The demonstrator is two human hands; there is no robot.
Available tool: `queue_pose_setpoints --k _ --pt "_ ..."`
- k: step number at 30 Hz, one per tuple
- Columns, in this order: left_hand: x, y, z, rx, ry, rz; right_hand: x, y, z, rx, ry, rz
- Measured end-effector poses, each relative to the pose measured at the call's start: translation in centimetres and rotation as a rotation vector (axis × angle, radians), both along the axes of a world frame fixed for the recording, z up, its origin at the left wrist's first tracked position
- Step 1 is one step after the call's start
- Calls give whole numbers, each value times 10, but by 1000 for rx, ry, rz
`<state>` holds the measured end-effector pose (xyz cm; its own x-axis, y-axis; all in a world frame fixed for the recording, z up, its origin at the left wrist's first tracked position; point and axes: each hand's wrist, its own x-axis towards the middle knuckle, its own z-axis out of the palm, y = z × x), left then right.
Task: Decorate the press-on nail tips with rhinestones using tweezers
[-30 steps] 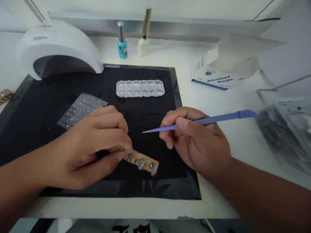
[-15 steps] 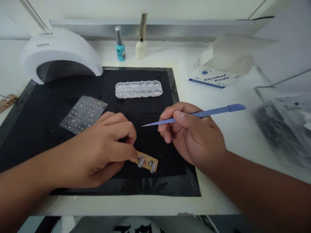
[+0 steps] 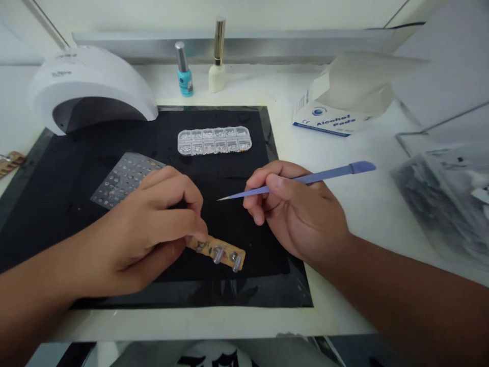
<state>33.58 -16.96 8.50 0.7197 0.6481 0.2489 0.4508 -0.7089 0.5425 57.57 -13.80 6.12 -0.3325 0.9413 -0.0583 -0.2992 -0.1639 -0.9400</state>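
Tan strip [image 3: 207, 249] now shows more, grip of left hand [image 3: 153, 229] unclear, right hand [image 3: 301, 210] holding purple tool [image 3: 326, 174].

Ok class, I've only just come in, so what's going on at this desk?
A person is working over a black mat. Their left hand has its fingertips at a narrow strip with clear pieces on it; whether they pinch anything is hard to see. The right hand holds a thin blue tool, its point clear of the strip. A sticker sheet lies partly behind the left hand, and a divided case sits farther back.
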Motion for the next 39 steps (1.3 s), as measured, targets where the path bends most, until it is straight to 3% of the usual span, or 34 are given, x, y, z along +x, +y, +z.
queue_pose_setpoints --k 13,21,24,27,29,35,39 --pt "6 0 -3 -80 77 -69 0 1 -1 6 18 6" --pt "2 -1 0 -46 75 -69 0 0 -2 -31 38 -33" --pt "-12 3 9 94 -11 87 1 2 -1 -49 27 -43" --pt "-31 16 16 289 45 427 0 4 0 -63 -5 -52" --pt "-42 27 15 308 206 631 0 5 0 -38 -22 -59" --pt "-48 44 -10 91 502 781 3 6 -3 84 -71 -58" --pt "-45 44 -15 -30 595 805 3 7 -4 144 -97 -46"
